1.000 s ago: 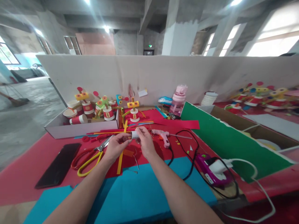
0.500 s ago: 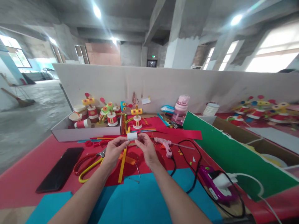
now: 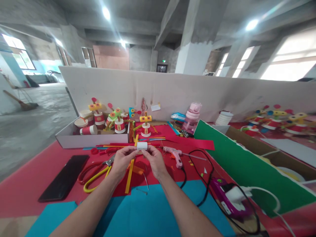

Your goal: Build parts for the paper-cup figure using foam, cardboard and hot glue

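Note:
Between both hands, above the middle of the table, is a small white paper tube point(image 3: 142, 145) lying sideways. My left hand point(image 3: 124, 160) pinches its left end, thumb and fingers closed. The right end is pinched by my right hand point(image 3: 155, 160), with both thumbs on the near underside. Just below the hands runs a yellow paper strip point(image 3: 129, 177), beside an orange paper piece point(image 3: 136, 169). Scissors point(image 3: 97, 174) with red and yellow handles lie left of my left hand. A pink hot glue gun point(image 3: 175, 154) rests right of my right hand.
Paper-cup figures stand in a white box point(image 3: 91, 141); another figure point(image 3: 145, 130) stands behind my hands. A black phone point(image 3: 64, 177) lies left. On the right are a green-sided box point(image 3: 242, 168), a purple power strip point(image 3: 228, 197) and black cable. Blue paper point(image 3: 145, 214) lies in front.
My hands have drawn closer around the white tube, the right fingers now nearer its end. The whole view has shifted slightly.

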The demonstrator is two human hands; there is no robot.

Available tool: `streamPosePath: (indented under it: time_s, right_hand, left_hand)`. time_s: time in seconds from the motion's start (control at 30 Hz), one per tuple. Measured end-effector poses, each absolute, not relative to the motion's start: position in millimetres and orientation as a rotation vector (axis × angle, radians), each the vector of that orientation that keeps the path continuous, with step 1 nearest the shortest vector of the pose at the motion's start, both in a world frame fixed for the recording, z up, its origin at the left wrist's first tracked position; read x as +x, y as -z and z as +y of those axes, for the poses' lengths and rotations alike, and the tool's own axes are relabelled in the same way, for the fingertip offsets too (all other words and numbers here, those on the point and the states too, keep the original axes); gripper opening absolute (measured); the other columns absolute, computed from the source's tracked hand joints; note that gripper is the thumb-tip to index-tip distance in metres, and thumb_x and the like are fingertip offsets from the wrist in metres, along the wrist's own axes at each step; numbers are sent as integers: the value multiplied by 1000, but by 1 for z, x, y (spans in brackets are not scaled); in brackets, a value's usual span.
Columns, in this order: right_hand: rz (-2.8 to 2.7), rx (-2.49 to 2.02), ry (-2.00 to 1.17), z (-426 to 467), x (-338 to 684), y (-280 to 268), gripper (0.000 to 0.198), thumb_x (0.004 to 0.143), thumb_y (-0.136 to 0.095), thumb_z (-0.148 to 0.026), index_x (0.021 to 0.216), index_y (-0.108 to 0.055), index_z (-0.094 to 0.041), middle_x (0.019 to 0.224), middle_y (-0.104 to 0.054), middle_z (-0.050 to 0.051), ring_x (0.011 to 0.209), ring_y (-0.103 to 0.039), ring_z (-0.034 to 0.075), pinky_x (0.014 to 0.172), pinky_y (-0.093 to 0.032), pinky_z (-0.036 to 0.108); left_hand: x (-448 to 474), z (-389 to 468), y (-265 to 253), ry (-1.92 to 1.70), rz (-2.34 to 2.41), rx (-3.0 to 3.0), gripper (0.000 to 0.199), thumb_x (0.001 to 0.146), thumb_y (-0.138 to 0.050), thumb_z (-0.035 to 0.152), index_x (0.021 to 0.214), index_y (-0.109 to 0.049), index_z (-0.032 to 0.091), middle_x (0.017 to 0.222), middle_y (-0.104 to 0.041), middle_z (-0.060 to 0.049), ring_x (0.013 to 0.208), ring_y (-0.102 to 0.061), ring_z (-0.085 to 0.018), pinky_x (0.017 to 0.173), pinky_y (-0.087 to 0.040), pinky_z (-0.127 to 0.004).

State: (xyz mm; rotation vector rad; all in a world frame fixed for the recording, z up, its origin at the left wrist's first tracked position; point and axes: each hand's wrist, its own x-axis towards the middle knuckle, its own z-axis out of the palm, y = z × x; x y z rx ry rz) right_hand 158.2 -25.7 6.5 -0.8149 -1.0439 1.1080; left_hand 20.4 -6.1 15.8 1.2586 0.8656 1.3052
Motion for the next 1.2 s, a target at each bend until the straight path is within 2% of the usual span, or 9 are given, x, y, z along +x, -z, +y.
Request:
streamPosePath:
  time_s: [0.13,0.27,0.43,0.6,1.0,1.2]
  right_hand:
    - [-1015,-833,-1105,-25,156,-5,22,74,-68,-31,93,-69,-21,82,-67,-1,74,-56,14,71,-43,26]
    - [-1021,-839,-1101,-24,154,-2,20,73,-67,-31,91,-68,-21,80,-66,-1,72,-54,14,67,-41,25]
    - [-1024,-835,-1097,-23,151,-1,19,74,-66,-31,90,-67,-21,80,-65,-1,68,-52,13,63,-40,24]
    - [-1006,-804,-1103,-24,148,1,19,74,-66,-32,90,-66,-21,80,-65,-1,71,-53,14,65,-42,24]
    - [-975,-800,-1112,-27,146,2,15,73,-67,-31,85,-67,-22,74,-62,-2,63,-48,12,64,-41,25]
    - [-972,-815,-1117,-26,145,2,20,72,-68,-33,88,-68,-21,77,-64,-1,65,-51,12,64,-42,25]
  left_hand:
    - [22,-4,-7,-1317,839,1230,27,64,-79,31,85,-72,15,71,-66,-1,57,-50,-7,55,-40,-19]
    - [24,-3,-2,-1307,798,1220,27,65,-78,30,87,-71,16,68,-64,0,56,-48,-7,54,-38,-19]
    - [26,-4,-3,-1334,833,1235,21,64,-78,29,77,-70,16,64,-63,1,55,-48,-7,54,-38,-19]
    - [28,-8,-7,-1371,857,1181,21,59,-80,29,68,-67,15,60,-60,3,53,-47,-7,53,-38,-19]
    - [27,-10,-9,-1376,906,1209,20,58,-81,28,65,-67,15,56,-58,2,52,-45,-7,51,-36,-20]
    - [28,-11,-13,-1375,911,1180,18,56,-80,27,62,-67,16,53,-57,3,50,-44,-7,50,-35,-20]
